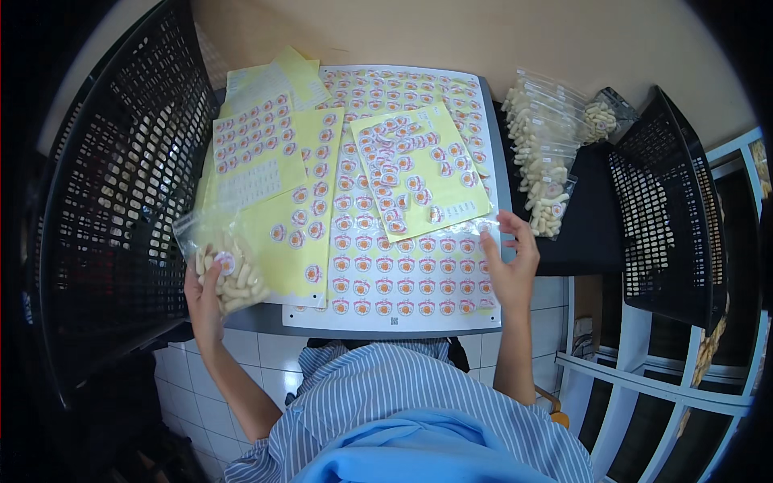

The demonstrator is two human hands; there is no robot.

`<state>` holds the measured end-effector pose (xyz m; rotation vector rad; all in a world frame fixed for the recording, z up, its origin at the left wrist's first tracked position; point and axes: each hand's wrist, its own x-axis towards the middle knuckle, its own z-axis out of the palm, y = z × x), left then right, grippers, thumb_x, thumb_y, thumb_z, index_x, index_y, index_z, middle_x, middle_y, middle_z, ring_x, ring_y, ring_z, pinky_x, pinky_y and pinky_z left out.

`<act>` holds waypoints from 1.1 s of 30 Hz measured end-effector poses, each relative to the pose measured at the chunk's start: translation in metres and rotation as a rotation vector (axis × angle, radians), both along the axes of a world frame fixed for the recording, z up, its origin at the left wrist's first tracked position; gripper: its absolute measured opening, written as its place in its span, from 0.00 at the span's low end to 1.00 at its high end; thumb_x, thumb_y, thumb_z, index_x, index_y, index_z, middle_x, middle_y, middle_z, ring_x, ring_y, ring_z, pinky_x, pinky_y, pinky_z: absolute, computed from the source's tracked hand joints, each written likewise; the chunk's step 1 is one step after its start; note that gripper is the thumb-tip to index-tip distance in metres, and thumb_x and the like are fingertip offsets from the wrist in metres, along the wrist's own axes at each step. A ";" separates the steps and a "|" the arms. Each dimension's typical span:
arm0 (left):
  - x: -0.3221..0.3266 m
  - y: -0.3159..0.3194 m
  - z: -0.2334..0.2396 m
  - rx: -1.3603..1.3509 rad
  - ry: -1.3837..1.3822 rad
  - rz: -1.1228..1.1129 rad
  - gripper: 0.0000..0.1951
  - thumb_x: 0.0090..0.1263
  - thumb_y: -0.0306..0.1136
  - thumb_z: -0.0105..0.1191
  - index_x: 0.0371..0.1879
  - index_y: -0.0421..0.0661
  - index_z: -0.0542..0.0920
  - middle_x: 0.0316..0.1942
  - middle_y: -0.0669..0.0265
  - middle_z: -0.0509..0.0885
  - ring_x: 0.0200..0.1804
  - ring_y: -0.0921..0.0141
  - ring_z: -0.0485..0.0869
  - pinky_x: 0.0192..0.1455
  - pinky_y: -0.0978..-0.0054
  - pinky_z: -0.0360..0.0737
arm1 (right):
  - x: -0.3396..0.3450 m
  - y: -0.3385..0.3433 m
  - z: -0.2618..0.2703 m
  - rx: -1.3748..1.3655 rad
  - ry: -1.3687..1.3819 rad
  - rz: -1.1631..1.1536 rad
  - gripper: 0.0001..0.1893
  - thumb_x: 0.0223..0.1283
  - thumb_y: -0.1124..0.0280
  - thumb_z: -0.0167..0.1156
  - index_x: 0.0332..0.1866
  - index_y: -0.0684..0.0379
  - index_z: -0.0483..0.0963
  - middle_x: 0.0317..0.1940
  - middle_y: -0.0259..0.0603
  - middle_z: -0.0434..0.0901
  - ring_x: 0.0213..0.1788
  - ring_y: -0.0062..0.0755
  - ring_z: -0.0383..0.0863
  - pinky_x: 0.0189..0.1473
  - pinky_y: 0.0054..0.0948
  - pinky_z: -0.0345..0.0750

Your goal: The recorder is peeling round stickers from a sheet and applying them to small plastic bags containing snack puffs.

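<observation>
My left hand (205, 293) grips a clear zip bag (241, 284) of pale, finger-shaped pieces, with a round sticker on its front, at the left edge of the table. At the right, my right hand (513, 256) is held over the edge of a large white sticker sheet (416, 314), its thumb and fingers apart; whether a small sticker is at the fingertips cannot be told. Printed round stickers in rows cover the sheet. On it lies a tilted yellow backing sheet (441, 193) with overlapping loose stickers. More yellow sheets (308, 241) with stickers lie at the left.
A black plastic crate (130, 151) rises at the left and another crate (670, 181) stands at the far right. Filled zip bags (543, 139) lie overlapping in a row on a black surface, beside a dark-backed bag (601, 121). A wall borders the table's far side.
</observation>
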<state>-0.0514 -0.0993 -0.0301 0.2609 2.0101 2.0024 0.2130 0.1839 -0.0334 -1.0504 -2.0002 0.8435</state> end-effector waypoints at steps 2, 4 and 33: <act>-0.005 -0.017 -0.008 -0.180 0.049 -0.054 0.19 0.61 0.28 0.51 0.50 0.35 0.68 0.44 0.62 0.75 0.44 0.76 0.74 0.46 0.82 0.71 | 0.006 0.010 -0.003 0.049 -0.095 -0.052 0.17 0.47 0.73 0.61 0.44 0.65 0.71 0.38 0.44 0.74 0.41 0.33 0.73 0.39 0.30 0.71; -0.009 -0.022 -0.018 -0.211 0.023 -0.046 0.18 0.61 0.27 0.51 0.49 0.35 0.68 0.43 0.62 0.75 0.43 0.76 0.74 0.45 0.82 0.70 | 0.006 0.016 -0.005 0.052 -0.145 -0.069 0.15 0.48 0.71 0.60 0.42 0.65 0.71 0.38 0.44 0.73 0.40 0.37 0.73 0.41 0.31 0.70; -0.010 -0.003 0.000 -0.735 0.721 -0.139 0.27 0.63 0.35 0.51 0.60 0.41 0.58 0.60 0.54 0.59 0.62 0.57 0.57 0.63 0.65 0.55 | 0.000 0.025 -0.021 0.018 -0.163 -0.150 0.12 0.52 0.70 0.55 0.41 0.63 0.70 0.39 0.41 0.74 0.39 0.34 0.70 0.46 0.32 0.66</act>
